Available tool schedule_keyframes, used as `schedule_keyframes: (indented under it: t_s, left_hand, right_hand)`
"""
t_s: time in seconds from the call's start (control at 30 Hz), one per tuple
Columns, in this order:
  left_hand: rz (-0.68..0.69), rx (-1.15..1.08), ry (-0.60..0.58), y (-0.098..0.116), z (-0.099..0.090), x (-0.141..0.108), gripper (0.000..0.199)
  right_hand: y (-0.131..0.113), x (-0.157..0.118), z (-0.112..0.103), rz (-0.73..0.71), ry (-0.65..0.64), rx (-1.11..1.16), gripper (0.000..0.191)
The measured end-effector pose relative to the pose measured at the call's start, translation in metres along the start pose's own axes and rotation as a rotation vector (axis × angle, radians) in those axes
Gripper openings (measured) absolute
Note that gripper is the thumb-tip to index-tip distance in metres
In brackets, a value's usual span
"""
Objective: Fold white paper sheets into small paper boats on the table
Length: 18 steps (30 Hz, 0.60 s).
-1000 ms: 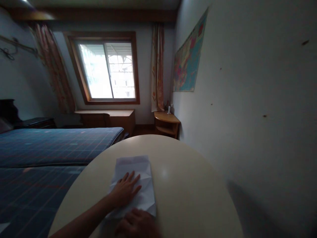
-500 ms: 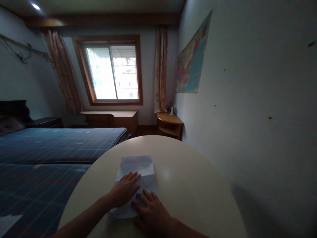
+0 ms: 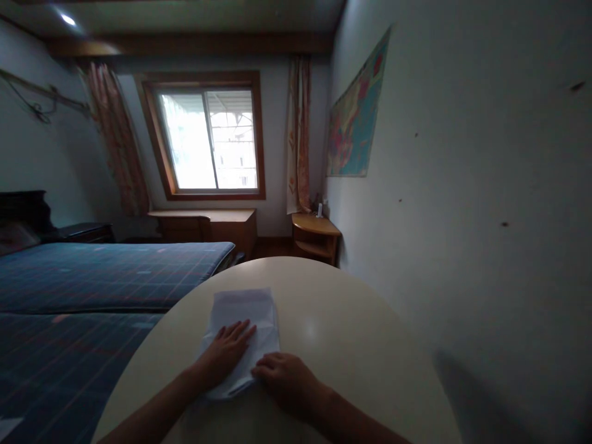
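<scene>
A white, creased sheet of paper (image 3: 245, 305) lies on the round cream table (image 3: 324, 296), folded over at its near end. My left hand (image 3: 225, 353) rests flat on the middle of the paper, its fingers spread and pointing away. At the paper's near right edge is my right hand (image 3: 284, 376), with fingers curled and pinched on the sheet. The near right corner is partly hidden by that hand.
Left of the table is a bed with a blue plaid cover (image 3: 115, 271). A corner shelf (image 3: 317, 225) and a wooden desk (image 3: 231, 216) stand beyond. The white wall (image 3: 462, 277) runs along the right.
My right hand has gone from lying spread on the paper to a pinch at its edge. The paper has shifted a little left, and its near end has lifted and folded.
</scene>
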<state>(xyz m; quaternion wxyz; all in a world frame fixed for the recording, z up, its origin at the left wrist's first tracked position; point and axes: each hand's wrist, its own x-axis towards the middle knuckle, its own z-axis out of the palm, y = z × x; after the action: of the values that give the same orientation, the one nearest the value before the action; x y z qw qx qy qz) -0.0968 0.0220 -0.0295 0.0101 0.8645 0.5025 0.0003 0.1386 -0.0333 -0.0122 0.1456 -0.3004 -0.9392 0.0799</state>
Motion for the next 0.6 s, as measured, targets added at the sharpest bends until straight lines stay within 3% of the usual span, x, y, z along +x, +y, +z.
schedule_keyframes:
  t_s: [0.1,0.2,0.33,0.43,0.5,0.6]
  left_hand:
    - [0.002,0.017,-0.005,-0.020,-0.009,0.007,0.055]
    - [-0.097,-0.041,-0.009,-0.021,-0.016,0.019,0.046]
    - [-0.155,-0.053,0.021,0.007,-0.016,0.037,0.047]
    - [-0.350,-0.008,0.021,0.034,-0.016,0.048,0.072]
    - [-0.449,-0.056,-0.046,0.049,-0.016,0.053,0.091]
    - [-0.501,-0.099,-0.077,0.065,-0.015,0.058,0.099]
  right_hand:
    - [0.012,0.007,0.007,-0.008,0.048,0.008,0.024]
    - [0.022,0.013,0.023,-0.021,0.091,0.014,0.022]
    - [0.023,0.018,0.034,-0.022,0.134,-0.020,0.021]
    - [0.018,0.017,0.028,0.013,0.164,0.001,0.021]
    - [0.015,0.015,0.021,0.026,0.161,0.053,0.025]
    - [0.015,0.007,0.011,0.025,0.119,0.114,0.028]
